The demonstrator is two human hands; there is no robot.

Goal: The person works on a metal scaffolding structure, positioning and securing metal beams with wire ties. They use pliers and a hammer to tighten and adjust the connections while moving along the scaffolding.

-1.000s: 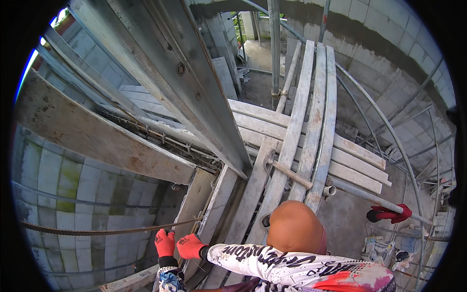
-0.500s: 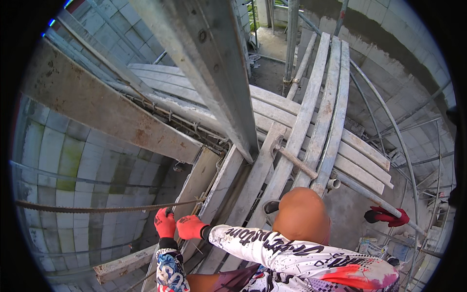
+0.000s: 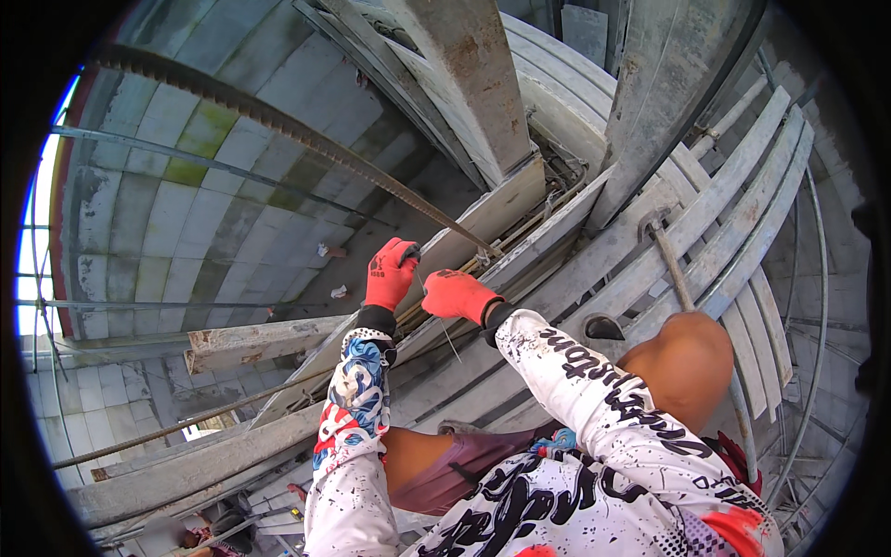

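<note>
Both my hands wear red gloves with dark cuffs, close together above a narrow formwork trough (image 3: 548, 223). My left hand (image 3: 392, 272) is closed, with a thin wire (image 3: 420, 275) at its fingertips. My right hand (image 3: 458, 295) is closed in a fist just to the right; a thin wire end (image 3: 451, 342) sticks out below it. Whether this is one wire cannot be made out. Past the gloves, a ribbed rebar (image 3: 306, 139) slants from the upper left down into the trough. More bars lie inside the trough, partly hidden by my hands.
A hammer (image 3: 670, 260) lies across metal planks (image 3: 724, 213) at the right, near my bent knee (image 3: 682, 362). Steel formwork beams (image 3: 473, 74) rise ahead. On the left a deep drop opens beside a block wall (image 3: 186, 223). Another person (image 3: 190, 538) shows far below.
My view has swung left, so the planks and hammer now sit farther right. Both gloved hands appear higher and remain close together. The rebar now slants steeply across the upper left.
</note>
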